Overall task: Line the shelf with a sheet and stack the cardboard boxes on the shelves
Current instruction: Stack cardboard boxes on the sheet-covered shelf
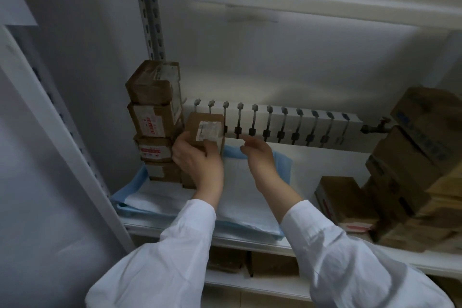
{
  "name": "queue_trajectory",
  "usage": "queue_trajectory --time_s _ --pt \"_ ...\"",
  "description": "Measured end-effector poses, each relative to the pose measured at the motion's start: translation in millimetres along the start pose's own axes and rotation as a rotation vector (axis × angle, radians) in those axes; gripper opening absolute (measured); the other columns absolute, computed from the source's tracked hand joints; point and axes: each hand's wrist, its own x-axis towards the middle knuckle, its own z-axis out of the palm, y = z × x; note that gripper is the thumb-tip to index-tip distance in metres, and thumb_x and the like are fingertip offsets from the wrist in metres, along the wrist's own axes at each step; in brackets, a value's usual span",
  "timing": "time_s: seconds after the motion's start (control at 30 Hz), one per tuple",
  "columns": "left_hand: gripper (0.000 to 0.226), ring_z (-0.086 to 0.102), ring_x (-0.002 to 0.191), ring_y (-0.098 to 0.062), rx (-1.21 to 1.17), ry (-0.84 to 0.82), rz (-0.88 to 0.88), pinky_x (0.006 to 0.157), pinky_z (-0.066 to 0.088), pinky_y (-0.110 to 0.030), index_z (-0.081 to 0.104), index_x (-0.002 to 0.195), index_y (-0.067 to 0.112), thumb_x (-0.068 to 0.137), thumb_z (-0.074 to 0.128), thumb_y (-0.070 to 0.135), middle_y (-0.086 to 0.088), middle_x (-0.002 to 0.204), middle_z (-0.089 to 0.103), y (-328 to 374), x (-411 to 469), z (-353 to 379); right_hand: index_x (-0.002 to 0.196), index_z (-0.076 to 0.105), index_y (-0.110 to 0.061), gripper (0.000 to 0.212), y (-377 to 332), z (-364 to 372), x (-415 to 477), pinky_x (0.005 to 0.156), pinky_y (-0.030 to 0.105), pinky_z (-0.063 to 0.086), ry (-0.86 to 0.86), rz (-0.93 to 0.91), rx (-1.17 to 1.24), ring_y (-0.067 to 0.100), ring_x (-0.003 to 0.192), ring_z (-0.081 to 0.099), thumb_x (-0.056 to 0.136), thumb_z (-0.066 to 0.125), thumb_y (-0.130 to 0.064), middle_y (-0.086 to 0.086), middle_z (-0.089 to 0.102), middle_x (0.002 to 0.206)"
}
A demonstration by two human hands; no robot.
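Brown boxes; blue-white sheet; white sleeves.

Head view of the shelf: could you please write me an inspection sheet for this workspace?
Surface: white shelf, its left part lined with a blue-edged sheet.
Job's things: stack of cardboard boxes stands on the sheet by the slotted upright; held box is right beside that stack; pile of boxes sits at the right, off the sheet.
Clutter: nothing seen.
Grippers: left hand grips the held box; right hand is open above the sheet and holds nothing.
Cables: nothing seen.
Surroundings: white radiator along the back wall; lower-shelf boxes below.
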Motion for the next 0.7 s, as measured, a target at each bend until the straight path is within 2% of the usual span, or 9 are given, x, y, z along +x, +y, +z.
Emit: queue_trajectory --time_s 0.1,0.23,0.37,0.5,0.6,0.7 --pt "0.035 0.047 0.115 -0.030 -0.063 -0.094 0.022 0.095 0.037 -0.028 0.048 0.119 0.001 0.086 0.058 0.005 -0.018 0.123 0.050 14.4 -17.6 16.8 0.137 0.047 -0.009 0.041 6.8 -27.0 -4.7 0.093 0.022 0.031 0.068 -0.004 0.008 0.024 0.128 0.044 0.096 0.047 -0.008 0.009 0.048 0.140" --pt "0.034 0.047 0.114 -0.035 -0.098 -0.169 0.020 0.098 0.041 -0.040 0.048 0.119 -0.004 0.086 0.054 0.002 -0.022 0.121 0.050 28.4 -47.8 41.9 0.131 0.052 -0.011 0.038 17.8 -66.7 -7.6 0.092 0.024 0.034 0.176 0.012 0.015 0.023 0.123 0.048 0.094 0.049 -0.007 0.010 0.052 0.136" --pt "0.037 0.043 0.121 -0.026 -0.088 -0.276 -0.036 0.103 0.037 -0.035 0.045 0.127 0.004 0.091 0.052 0.006 -0.015 0.129 0.046 31.5 -79.7 65.3 0.133 0.050 -0.013 0.037 26.9 -106.0 -9.7 0.093 0.026 0.034 0.242 0.040 0.013 0.025 0.125 0.047 0.095 0.048 -0.010 0.009 0.051 0.137" --pt "0.036 0.042 0.122 -0.028 -0.085 -0.345 -0.065 0.105 0.036 -0.037 0.046 0.126 0.003 0.091 0.052 0.006 -0.014 0.129 0.047 27.8 -106.8 93.8 0.133 0.050 -0.012 0.038 36.0 -142.3 -10.8 0.090 0.025 0.034 0.296 0.045 0.033 0.025 0.125 0.047 0.096 0.047 -0.009 0.009 0.050 0.137" --pt "0.032 0.046 0.118 -0.030 -0.079 -0.380 -0.070 0.103 0.039 -0.042 0.048 0.122 0.003 0.090 0.052 0.005 -0.015 0.124 0.049 27.2 -122.9 113.1 0.132 0.051 -0.012 0.038 46.2 -165.8 -7.7 0.092 0.027 0.038 0.318 0.041 0.044 0.025 0.123 0.048 0.095 0.049 -0.010 0.010 0.051 0.136" --pt "0.029 0.049 0.113 -0.029 -0.078 -0.436 -0.112 0.100 0.040 -0.038 0.050 0.119 0.001 0.090 0.052 0.004 -0.013 0.118 0.051 26.9 -138.6 130.4 0.133 0.049 -0.015 0.039 58.7 -187.8 -2.2 0.095 0.033 0.044 0.324 0.089 0.008 0.027 0.120 0.050 0.094 0.051 -0.015 0.011 0.049 0.138"
